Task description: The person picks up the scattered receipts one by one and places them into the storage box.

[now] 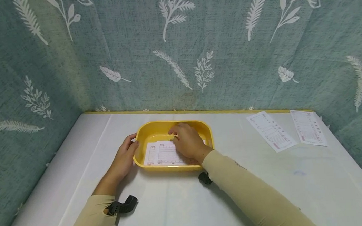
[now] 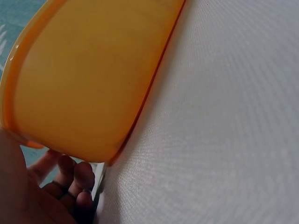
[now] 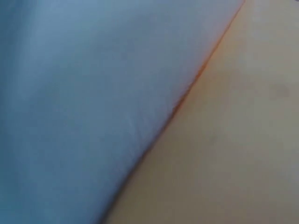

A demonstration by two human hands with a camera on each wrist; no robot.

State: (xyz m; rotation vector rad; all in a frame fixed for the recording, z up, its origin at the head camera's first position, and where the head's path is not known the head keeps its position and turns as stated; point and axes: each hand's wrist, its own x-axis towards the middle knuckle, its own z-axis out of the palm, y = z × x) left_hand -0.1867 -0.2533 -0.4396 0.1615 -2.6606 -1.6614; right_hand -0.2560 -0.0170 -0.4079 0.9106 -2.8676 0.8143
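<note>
Head view: the left hand [image 1: 126,158] grips the left end of the yellow tray [image 1: 169,168], best held steady under light fingertip work, while the right hand [image 1: 189,142], its own grip untellable, covers the right part of the printed slips [image 1: 166,153] inside; two loose sheets [image 1: 272,131] lie far right on the white table [image 1: 174,206]. Left wrist: curled fingers [image 2: 84,175] at the tray's end. Right wrist: blurred, no grip shown.

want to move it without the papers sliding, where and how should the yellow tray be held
Probably take the yellow tray by its rim at both short ends, coming from left and right, thumbs over the edge, fingers outside. It sits upright with raised walls, papers lying inside; the left hand is at its left end.
</note>
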